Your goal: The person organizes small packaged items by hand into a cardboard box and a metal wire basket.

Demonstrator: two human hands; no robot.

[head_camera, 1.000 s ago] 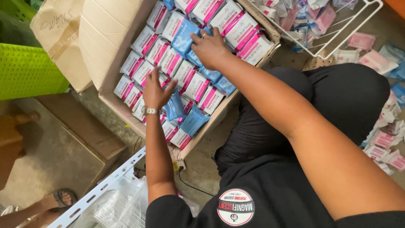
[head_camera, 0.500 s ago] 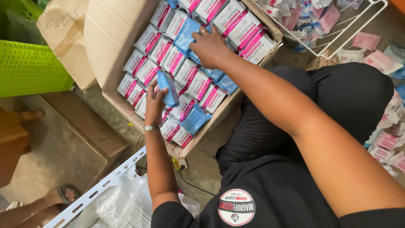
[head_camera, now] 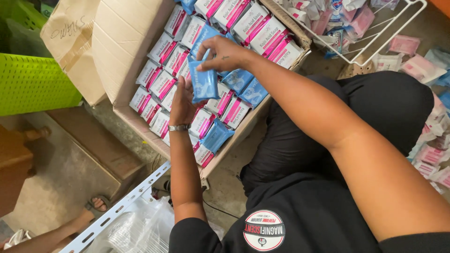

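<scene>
An open cardboard box [head_camera: 126,51] lies tilted in front of me, packed with rows of small white-and-pink soap boxes [head_camera: 161,84] and several blue soap packets [head_camera: 218,136]. My left hand [head_camera: 183,105], with a wristwatch, holds one blue packet [head_camera: 204,83] upright above the rows. My right hand [head_camera: 225,51] reaches over from the right, fingertips pinching the top edge of that same blue packet. More blue packets [head_camera: 243,84] lie under my right wrist.
A green perforated crate [head_camera: 33,84] stands at the left. A white wire rack [head_camera: 375,28] with pink and white packets sits at top right, with loose packets [head_camera: 431,154] scattered at the right. A white metal shelf rail [head_camera: 117,211], plastic bags and another person's sandalled foot [head_camera: 96,204] lie at bottom left.
My left hand lifted a blue packet out of the rows and raised it. My right hand moved left from the box's upper rows to grip the packet's top.
</scene>
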